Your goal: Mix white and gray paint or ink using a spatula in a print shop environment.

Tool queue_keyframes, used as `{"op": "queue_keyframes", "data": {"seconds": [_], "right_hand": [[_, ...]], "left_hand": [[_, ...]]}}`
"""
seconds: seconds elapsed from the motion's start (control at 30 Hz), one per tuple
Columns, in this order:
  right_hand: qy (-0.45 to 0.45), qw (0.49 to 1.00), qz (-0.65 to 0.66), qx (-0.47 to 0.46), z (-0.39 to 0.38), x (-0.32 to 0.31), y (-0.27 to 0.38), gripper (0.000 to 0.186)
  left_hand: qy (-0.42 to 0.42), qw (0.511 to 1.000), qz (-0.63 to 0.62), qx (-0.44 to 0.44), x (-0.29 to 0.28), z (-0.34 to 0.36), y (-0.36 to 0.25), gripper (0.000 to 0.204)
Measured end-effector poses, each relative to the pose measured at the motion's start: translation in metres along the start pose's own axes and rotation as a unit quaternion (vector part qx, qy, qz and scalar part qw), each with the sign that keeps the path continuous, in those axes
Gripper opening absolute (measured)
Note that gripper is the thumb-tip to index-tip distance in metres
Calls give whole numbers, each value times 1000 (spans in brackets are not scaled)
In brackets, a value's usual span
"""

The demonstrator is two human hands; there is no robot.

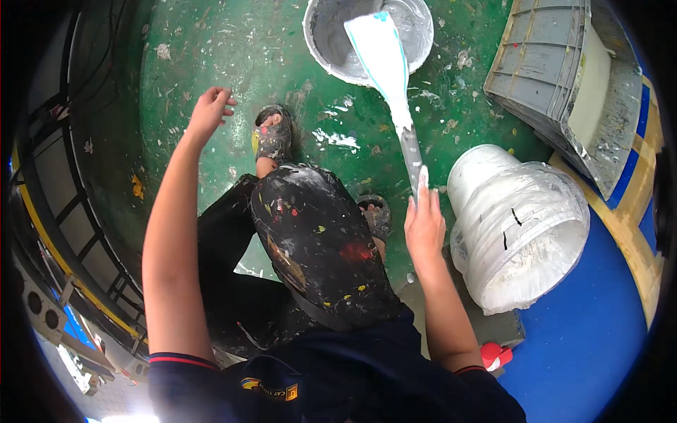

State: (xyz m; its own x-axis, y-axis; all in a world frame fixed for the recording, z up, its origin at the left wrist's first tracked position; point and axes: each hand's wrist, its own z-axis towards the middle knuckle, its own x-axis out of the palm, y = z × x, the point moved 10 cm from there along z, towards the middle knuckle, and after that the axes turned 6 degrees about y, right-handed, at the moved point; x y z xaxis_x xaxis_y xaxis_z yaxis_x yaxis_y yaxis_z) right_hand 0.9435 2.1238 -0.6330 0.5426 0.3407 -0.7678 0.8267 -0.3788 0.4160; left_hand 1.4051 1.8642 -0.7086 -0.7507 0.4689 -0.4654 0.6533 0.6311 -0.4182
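My right hand (425,224) grips the grey handle of a long stirring paddle (384,60). Thick white paint coats the paddle's wide blade and runs down to the handle, with bluish streaks along its edges. The blade is over a round bucket (311,41) of pale grey-white paint at the top of the view; its tip overlaps the bucket's inside, and whether it touches the paint I cannot tell. My left hand (210,115) hangs empty over the green floor, left of the bucket, its fingers loosely bent and apart.
White plastic-wrapped buckets (525,233) lie beside my right forearm. Behind them stands a ribbed grey crate (536,56), near a blue surface (585,317) with tan strips. A red object (496,356) is by my right elbow. Dark metal framing (74,190) lines the left. Paint spatters the green floor (233,42).
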Motion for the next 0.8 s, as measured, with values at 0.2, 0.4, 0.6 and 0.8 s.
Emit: {"op": "queue_keyframes", "data": {"seconds": [0.2,0.4,0.6,0.8], "right_hand": [[68,995,-33,66,-88,0,-42,44],[23,989,148,12,-122,-30,-25,51],[102,850,515,38,-1,-11,14,24],[188,740,639,94,55,36,23,43]], "left_hand": [[32,984,132,111,27,-11,-81,43],[92,974,151,143,51,-16,-93,37],[213,972,-71,64,116,-29,-92,58],[252,896,-358,77,179,-20,-119,88]]}}
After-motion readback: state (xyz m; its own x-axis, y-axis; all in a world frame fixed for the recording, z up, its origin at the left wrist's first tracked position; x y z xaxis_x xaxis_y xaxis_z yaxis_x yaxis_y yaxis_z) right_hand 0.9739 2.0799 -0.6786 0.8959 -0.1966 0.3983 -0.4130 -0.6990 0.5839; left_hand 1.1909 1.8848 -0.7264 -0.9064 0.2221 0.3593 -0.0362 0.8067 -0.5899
